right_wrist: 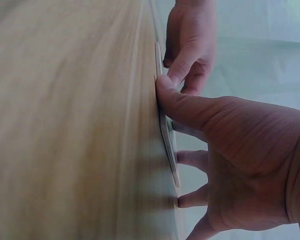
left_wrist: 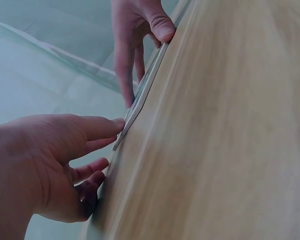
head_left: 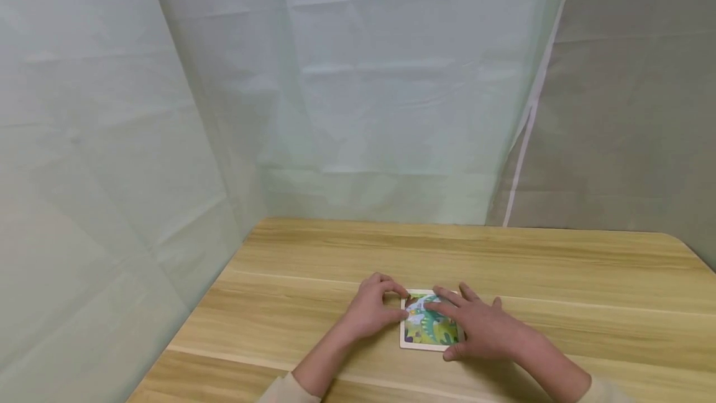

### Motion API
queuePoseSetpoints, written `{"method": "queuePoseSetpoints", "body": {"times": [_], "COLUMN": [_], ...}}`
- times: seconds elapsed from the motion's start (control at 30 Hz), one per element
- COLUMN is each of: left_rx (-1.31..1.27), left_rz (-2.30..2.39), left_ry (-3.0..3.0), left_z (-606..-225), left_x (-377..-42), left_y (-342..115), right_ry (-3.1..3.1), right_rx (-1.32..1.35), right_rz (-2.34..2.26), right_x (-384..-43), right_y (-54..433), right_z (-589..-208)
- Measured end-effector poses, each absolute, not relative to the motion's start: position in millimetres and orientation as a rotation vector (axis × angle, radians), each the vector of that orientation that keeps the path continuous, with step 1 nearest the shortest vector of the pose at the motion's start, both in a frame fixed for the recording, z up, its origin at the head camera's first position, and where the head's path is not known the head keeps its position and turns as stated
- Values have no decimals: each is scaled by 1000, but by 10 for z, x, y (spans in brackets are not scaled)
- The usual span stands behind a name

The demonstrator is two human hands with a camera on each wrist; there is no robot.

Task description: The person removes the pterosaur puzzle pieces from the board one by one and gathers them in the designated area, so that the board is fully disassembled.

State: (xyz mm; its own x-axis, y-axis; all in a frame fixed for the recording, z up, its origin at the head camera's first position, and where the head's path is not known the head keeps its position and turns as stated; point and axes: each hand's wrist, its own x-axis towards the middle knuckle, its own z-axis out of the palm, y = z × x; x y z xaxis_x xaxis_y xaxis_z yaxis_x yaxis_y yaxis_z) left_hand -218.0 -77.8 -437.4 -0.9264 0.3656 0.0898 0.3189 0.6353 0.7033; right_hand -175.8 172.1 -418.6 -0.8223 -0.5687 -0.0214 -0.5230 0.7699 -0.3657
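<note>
1. Probably light and stiff, the picture board (head_left: 431,332) looks like thin wood or card: seen edge-on in both wrist views, it shows a slim, straight profile with no visible sag.
2. Its surface may be a little smooth under the fingertips, and so thin an edge would be awkward to get beneath while it lies flat; it seems sturdy rather than fragile, though pressing hard on one corner could make it skid.
3. The best hold would be at the pale rim (head_left: 421,346), with thumb and fingers set on opposite sides, keeping pressure off the picture.
4. The board lies on the wooden table (head_left: 313,254), between the person's hands.
5. At its left side, the left hand (head_left: 369,311) has thumb and forefinger apart, their tips at the rim; they are not clamped across the board.
6. Over its right part, the right hand (head_left: 485,328) is spread wide, thumb at the near edge and other fingers reaching across the picture toward the far edge; how firmly they press cannot be told.
7. As for looks, the board is roughly square, with a green dinosaur (head_left: 428,322) among yellow-green foliage. Whether the picture is one piece or several is too small to tell.
</note>
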Motion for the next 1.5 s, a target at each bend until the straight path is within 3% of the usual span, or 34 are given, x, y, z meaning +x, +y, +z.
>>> {"method": "queuePoseSetpoints", "body": {"times": [1.5], "left_rx": [419], "left_rz": [909], "left_ry": [2924], "left_z": [-4185], "left_x": [-2177], "left_y": [-469], "right_ry": [2822], "right_rx": [-825], "right_rz": [-521], "right_x": [-1752], "right_y": [1694], "right_z": [-4193]}}
